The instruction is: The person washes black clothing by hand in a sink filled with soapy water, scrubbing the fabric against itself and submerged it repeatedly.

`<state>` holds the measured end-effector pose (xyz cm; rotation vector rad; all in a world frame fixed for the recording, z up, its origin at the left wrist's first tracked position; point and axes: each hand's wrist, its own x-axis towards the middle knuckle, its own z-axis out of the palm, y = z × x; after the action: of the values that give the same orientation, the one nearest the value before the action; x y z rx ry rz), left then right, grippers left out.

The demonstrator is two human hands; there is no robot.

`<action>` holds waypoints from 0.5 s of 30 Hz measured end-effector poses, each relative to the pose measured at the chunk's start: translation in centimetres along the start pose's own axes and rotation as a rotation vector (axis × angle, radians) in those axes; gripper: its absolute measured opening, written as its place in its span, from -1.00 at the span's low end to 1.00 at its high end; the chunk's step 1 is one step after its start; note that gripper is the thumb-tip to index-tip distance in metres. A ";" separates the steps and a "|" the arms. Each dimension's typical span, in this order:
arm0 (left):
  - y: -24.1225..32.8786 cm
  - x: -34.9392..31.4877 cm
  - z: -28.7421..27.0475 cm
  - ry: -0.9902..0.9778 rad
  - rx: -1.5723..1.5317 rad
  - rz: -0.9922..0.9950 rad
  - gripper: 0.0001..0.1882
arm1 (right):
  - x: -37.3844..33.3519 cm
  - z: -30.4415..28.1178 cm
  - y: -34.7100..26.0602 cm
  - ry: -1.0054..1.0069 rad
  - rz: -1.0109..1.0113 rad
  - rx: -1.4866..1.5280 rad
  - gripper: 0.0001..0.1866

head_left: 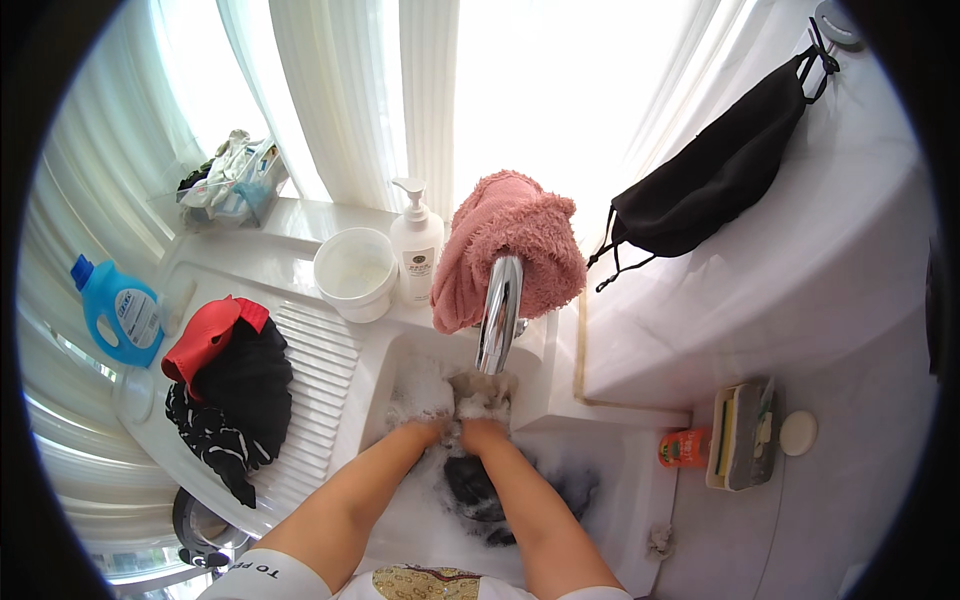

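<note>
Both my forearms reach into a white sink (375, 390) filled with soapy water. My left hand (428, 428) and my right hand (482, 428) are close together below the chrome faucet (500, 310). Suds and water cover their fingers, so whether they grip anything is hidden. Dark wet cloth (474, 487) lies in the foamy water under and beside my right forearm. A fluffy pink towel (520, 225) is draped over the back of the faucet.
On the ribbed washboard (310, 370) at left lie black clothes (250, 400) and a red cap (205, 345). Around it stand a blue detergent bottle (122, 315), a white tub (356, 272) and a pump bottle (415, 250). A black face mask (710, 170) hangs at right, above a sponge holder (742, 435).
</note>
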<state>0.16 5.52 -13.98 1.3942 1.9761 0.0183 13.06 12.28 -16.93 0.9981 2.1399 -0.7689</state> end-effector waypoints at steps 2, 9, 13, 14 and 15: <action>3.9 -2.4 -5.5 0.255 0.032 0.077 -0.51 | -0.6 -0.8 -0.4 0.014 0.032 0.109 -0.32; -0.1 -5.6 -8.4 0.096 -1.412 0.067 -0.70 | -8.1 1.4 -0.9 0.920 0.082 0.661 -0.40; -1.5 -8.8 -8.9 0.026 -1.911 0.087 -0.71 | -10.8 -0.3 0.1 0.766 -0.051 1.333 -0.63; -0.7 -9.2 -9.1 0.035 -1.967 0.063 -0.73 | -12.3 -1.6 -0.7 0.870 -0.133 1.258 -0.67; 1.1 -9.9 -9.1 0.034 -2.024 0.023 -0.74 | -13.7 -2.2 -1.3 0.964 -0.200 1.183 -0.70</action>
<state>-2.30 1.11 -1.44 -0.0159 0.9126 1.5154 18.19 7.22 -5.01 2.0655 2.4951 -2.1057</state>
